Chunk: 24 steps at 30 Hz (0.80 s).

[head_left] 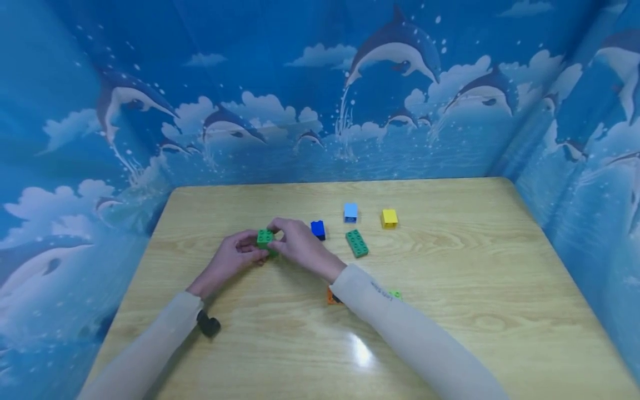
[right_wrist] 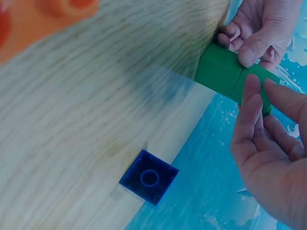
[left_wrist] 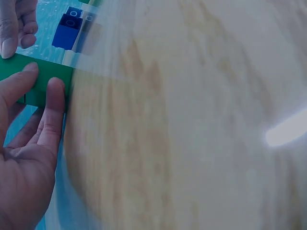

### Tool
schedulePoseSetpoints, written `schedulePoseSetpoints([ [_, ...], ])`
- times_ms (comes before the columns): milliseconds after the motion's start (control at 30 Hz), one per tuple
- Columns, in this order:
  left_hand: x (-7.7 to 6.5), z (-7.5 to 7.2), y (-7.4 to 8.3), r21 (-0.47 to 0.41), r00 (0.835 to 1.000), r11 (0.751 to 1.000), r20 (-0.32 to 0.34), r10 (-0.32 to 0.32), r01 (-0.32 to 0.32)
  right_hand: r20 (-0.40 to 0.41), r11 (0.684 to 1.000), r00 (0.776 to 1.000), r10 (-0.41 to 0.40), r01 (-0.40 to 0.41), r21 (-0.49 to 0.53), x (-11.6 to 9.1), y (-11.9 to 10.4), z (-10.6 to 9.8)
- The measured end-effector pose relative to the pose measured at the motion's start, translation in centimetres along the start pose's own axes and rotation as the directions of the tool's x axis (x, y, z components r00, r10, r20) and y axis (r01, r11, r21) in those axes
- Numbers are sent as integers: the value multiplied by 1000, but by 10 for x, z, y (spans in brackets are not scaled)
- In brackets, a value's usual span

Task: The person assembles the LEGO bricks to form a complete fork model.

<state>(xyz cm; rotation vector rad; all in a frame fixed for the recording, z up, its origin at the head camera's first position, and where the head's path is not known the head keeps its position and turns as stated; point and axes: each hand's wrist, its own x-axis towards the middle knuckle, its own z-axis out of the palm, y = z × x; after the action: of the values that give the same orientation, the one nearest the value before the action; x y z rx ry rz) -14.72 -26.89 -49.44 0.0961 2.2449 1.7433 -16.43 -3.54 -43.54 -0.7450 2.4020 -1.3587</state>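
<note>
Two green toy bricks (head_left: 265, 236), one stacked on the other, stand upright on the left part of the table, with studs on top. A seam between them shows in the right wrist view. My left hand (head_left: 236, 254) grips the lower brick (right_wrist: 218, 69) between thumb and fingers. From the other side, my right hand (head_left: 302, 244) pinches the upper brick (right_wrist: 256, 88) with thumb and fingertips. Just right of my right hand lies a dark blue brick (head_left: 318, 230), its hollow underside turned to the right wrist camera.
Farther right are a light blue brick (head_left: 350, 213), a yellow brick (head_left: 389, 219) and a flat green studded brick (head_left: 357, 243). An orange piece (head_left: 332, 298) and a lime green piece (head_left: 396, 294) are partly hidden by my right sleeve. A dolphin-print curtain (head_left: 280, 150) surrounds the table.
</note>
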Motion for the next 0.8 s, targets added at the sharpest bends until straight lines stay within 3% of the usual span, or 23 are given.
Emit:
schedulePoseSetpoints([
  [133,0,-2,0,-12,1000,1000,9,3,-3,7,1000,1000,4,-4,13,0,3,2],
  [400,-4,-7,1,72,1000,997,-23,3,-2,9,1000,1000,-26,26,-17,3,4,5],
  [800,6,-1,7,96,1000,995,-9,-6,7,6,999,1000,25,-25,44,-3,11,-2],
])
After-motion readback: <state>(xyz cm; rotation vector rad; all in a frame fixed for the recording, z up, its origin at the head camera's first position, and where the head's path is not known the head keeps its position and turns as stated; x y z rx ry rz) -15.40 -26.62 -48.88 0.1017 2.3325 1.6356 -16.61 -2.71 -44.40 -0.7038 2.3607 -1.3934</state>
